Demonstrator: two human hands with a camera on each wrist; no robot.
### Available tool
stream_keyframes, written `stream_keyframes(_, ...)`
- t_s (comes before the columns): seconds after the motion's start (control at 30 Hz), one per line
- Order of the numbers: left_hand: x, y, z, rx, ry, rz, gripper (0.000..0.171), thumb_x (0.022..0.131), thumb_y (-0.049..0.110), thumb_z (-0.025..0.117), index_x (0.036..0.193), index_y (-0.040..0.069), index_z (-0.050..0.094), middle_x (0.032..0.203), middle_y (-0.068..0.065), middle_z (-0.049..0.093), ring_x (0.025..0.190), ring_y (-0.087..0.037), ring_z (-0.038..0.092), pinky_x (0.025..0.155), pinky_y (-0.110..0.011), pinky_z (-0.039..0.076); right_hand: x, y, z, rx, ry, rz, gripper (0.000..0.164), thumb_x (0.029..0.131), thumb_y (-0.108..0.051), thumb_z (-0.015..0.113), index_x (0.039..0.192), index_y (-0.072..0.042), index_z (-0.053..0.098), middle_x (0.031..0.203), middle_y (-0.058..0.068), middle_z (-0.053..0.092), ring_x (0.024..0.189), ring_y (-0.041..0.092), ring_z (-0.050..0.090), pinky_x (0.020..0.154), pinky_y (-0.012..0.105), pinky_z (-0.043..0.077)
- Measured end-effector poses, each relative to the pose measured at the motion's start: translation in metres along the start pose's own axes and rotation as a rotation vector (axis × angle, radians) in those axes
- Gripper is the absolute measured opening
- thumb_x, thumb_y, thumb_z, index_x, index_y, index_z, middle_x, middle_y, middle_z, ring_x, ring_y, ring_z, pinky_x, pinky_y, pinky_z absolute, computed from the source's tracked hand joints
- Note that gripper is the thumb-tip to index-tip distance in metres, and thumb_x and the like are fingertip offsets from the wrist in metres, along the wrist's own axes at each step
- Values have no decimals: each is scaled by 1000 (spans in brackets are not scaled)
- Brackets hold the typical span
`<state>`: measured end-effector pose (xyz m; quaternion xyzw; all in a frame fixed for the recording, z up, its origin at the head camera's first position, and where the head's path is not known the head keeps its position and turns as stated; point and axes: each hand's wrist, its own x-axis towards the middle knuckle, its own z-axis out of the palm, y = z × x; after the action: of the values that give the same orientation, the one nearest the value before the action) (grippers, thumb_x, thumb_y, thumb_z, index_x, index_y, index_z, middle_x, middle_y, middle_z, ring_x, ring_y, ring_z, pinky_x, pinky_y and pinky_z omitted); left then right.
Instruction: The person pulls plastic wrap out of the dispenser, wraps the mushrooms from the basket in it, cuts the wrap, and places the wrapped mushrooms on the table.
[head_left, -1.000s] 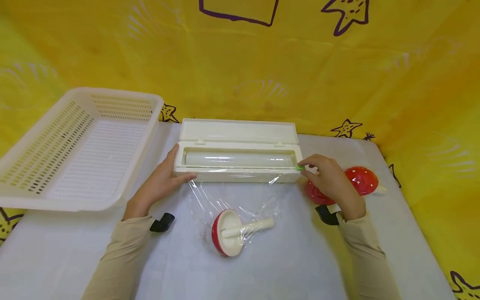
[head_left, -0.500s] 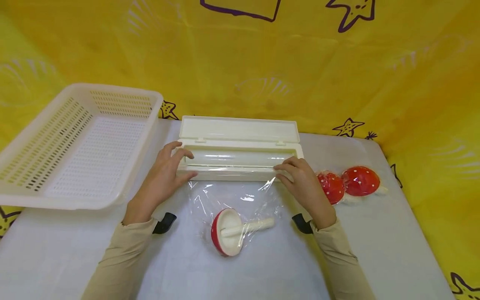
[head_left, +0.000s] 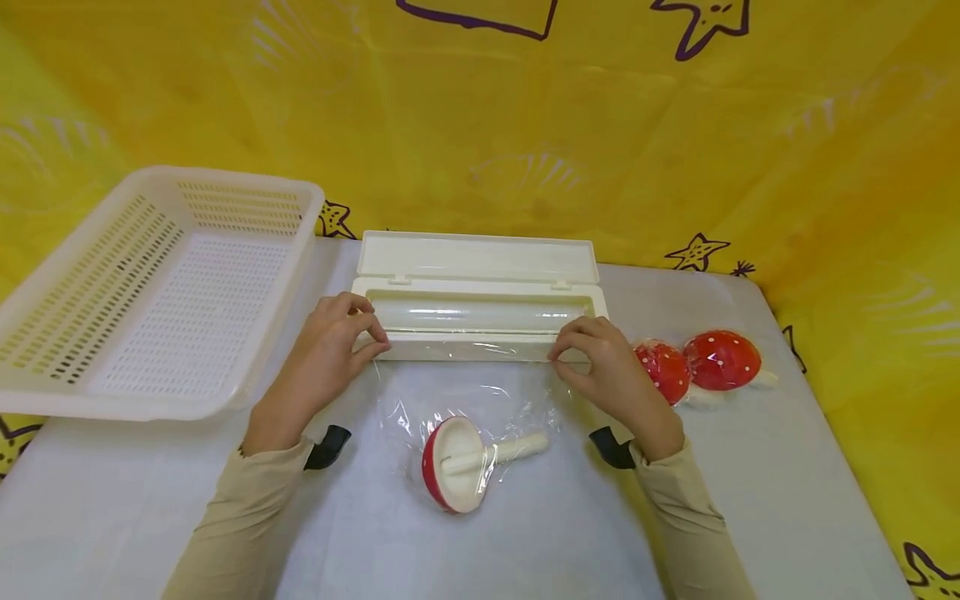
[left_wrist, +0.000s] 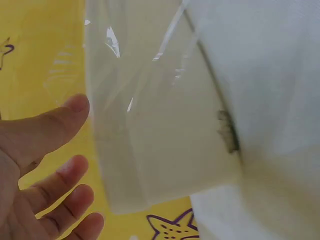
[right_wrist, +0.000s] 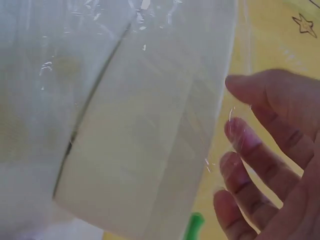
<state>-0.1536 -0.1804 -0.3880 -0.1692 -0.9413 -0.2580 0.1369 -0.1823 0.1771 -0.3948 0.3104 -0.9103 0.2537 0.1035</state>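
A cream cling film dispenser (head_left: 472, 348) stands with its lid (head_left: 480, 257) tipped back, showing the roll (head_left: 472, 315) inside. Clear cling film (head_left: 480, 392) runs over its front and down across a red mushroom (head_left: 448, 467) with white dots, pale underside and stem, lying on its side. My left hand (head_left: 311, 362) pinches the film by the dispenser's left front edge. Towards the right end my right hand (head_left: 611, 379) pinches it between thumb and finger. In the right wrist view the film spreads close to the right fingers (right_wrist: 245, 137), and a green knob (right_wrist: 195, 226) shows at the dispenser's end.
On the left is a white slotted plastic basket (head_left: 296, 275). Two red dotted mushrooms, one nearer (head_left: 662, 371) and one farther (head_left: 722, 360), lie shiny with film at the right. Yellow patterned cloth (head_left: 480, 108) hangs behind the white-covered table (head_left: 780, 467).
My right hand has moved left from the green knob at the dispenser's right end to the film. The left hand has left the dispenser's side and closed its fingertips on the film.
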Motion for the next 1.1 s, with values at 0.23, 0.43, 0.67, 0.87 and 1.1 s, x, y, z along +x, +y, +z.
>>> stream_keyframes(0.23, -6, 13, -16, -228, -288, -23, 11, 89, 7, 71, 85, 14, 63, 85, 2, 64, 89, -21, 58, 83, -41, 50, -3, -10, -15, 128, -182, 88, 13, 84, -14, 79, 86, -13, 66, 86, -1, 70, 89, 24, 64, 87, 43, 54)
stream_keyframes(0.43, -10, 19, -26, -392, -459, 45, 12, 93, 12, 68, 87, 17, 59, 78, 10, 57, 79, -7, 57, 76, -25, 50, -7, -20, -26, 180, -286, 142, 23, 85, -20, 79, 103, -11, 68, 82, -6, 64, 81, 14, 59, 77, 36, 56)
stream_keyframes(0.67, -12, 24, -35, -567, -611, 71, 8, 95, 15, 67, 92, 12, 60, 85, 3, 61, 80, -11, 61, 78, -22, 52, -12, -31, -37, 241, -387, 146, 33, 84, -25, 80, 111, -11, 68, 80, -7, 59, 77, 11, 55, 73, 31, 55)
stream_keyframes(0.87, -16, 32, -41, -637, -711, 95, 5, 97, 16, 63, 102, 16, 63, 92, 3, 67, 86, -14, 65, 83, -26, 51, -18, -38, -47, 287, -504, 135, 17, 87, -27, 76, 99, -15, 72, 84, -10, 66, 78, 8, 58, 72, 23, 55)
stream_keyframes(1.1, -20, 40, -45, -721, -828, 293, 10, 99, 17, 61, 100, 18, 71, 93, 5, 71, 85, -6, 63, 80, -24, 53, -23, -47, -47, 454, -717, 42, 15, 88, -28, 75, 97, -17, 74, 89, -13, 71, 84, 1, 64, 83, 27, 57)
